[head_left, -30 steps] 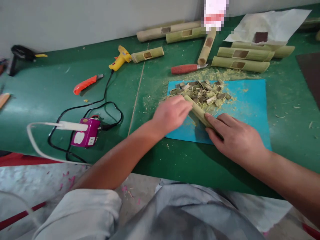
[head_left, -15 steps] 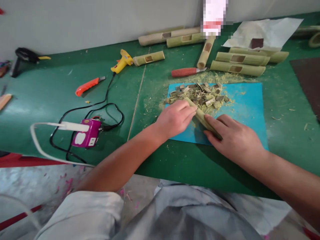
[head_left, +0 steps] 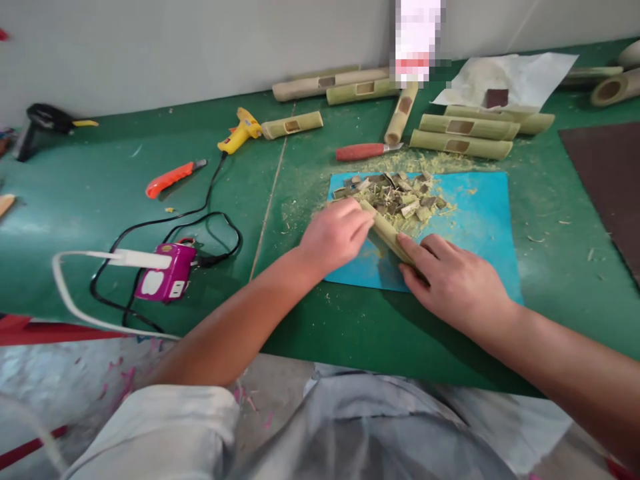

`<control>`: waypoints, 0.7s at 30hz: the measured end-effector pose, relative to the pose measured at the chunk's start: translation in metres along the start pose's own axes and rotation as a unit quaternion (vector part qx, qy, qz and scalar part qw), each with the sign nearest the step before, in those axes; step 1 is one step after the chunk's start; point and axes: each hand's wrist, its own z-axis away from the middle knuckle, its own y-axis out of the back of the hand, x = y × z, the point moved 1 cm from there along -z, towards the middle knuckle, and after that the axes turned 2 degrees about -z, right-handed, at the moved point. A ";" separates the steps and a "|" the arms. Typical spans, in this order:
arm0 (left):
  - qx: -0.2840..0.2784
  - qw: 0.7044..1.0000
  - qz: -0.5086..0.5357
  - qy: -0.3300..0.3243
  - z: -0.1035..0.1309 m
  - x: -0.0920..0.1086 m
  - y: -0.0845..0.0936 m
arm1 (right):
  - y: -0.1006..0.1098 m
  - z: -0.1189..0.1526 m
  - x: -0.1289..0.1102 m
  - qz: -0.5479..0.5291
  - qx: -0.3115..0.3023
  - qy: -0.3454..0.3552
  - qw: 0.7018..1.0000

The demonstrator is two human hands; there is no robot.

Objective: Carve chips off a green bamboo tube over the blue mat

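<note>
A pale green bamboo tube (head_left: 386, 232) slants over the blue sheet (head_left: 480, 233), its upper end towards the left. Around its near end my right hand (head_left: 453, 280) is closed, with thumb and forefinger along the sides. My left hand (head_left: 336, 233) has its fingers curled together at the tube's far end. Whether those fingers also hold something small is hidden. Just beyond the hands lies a heap of bamboo chips (head_left: 400, 197) mixed with yellowish shavings.
Behind the sheet lie a red-handled knife (head_left: 363, 152) and several notched bamboo tubes (head_left: 457, 145). Paper (head_left: 520, 77) with a dark square rests behind them. Leftward are a yellow glue gun (head_left: 240, 131), an orange cutter (head_left: 173, 179), and a purple power adapter (head_left: 165, 272) with cords.
The whole view has shifted slightly, so things sit a little farther left. Both hands stay on the bamboo tube, with little visible movement against it.
</note>
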 end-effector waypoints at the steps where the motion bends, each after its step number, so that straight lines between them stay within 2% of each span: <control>1: 0.010 1.000 -0.009 0.009 0.000 -0.001 0.000 | 0.000 0.000 0.000 0.001 0.003 0.002 1.000; 6: -0.005 1.000 0.012 -0.001 0.000 0.000 0.000 | -0.002 0.001 0.000 0.006 0.014 0.014 1.000; 10: 0.022 1.000 0.001 0.006 0.001 -0.001 0.000 | -0.002 0.000 -0.001 0.010 -0.005 0.004 1.000; 13: 0.002 1.000 0.021 -0.011 0.002 -0.003 -0.001 | -0.001 0.001 -0.001 0.013 -0.009 0.003 1.000; 17: 0.037 0.999 -0.006 0.006 0.002 -0.004 0.000 | 0.000 0.000 -0.001 0.013 -0.009 0.002 1.000; 21: -0.001 1.000 -0.002 -0.025 0.001 0.000 -0.001 | -0.001 0.000 -0.001 0.012 0.000 0.009 1.000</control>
